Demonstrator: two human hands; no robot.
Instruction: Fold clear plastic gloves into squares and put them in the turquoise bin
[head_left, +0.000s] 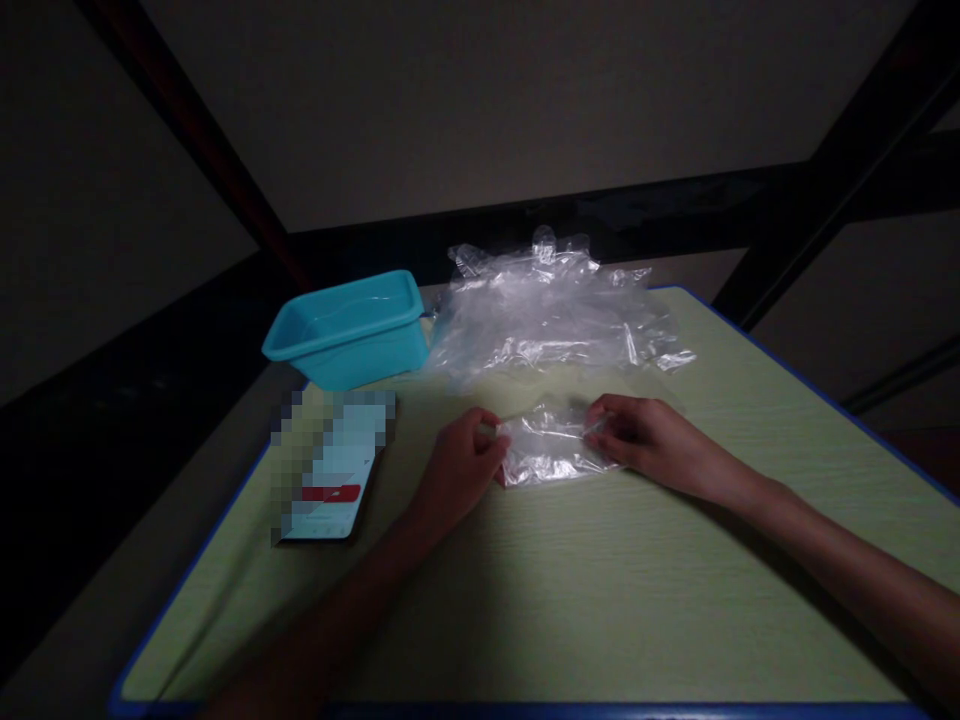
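A clear plastic bag, flattened and wrinkled, lies across the middle of the table between my hands. My left hand pinches its left edge, thumb and fingers closed on the film. At the opposite edge, my right hand grips the bag with curled fingers. A small reddish patch shows at the bag's lower left corner. Behind it spreads a heap of clear plastic bags, crumpled and shiny, which neither hand touches.
A turquoise plastic basin stands at the back left, beside the heap. In front of it lies a phone with a lit, partly blurred screen. The pale table has a blue edge. Dark bars rise at both sides against a wall.
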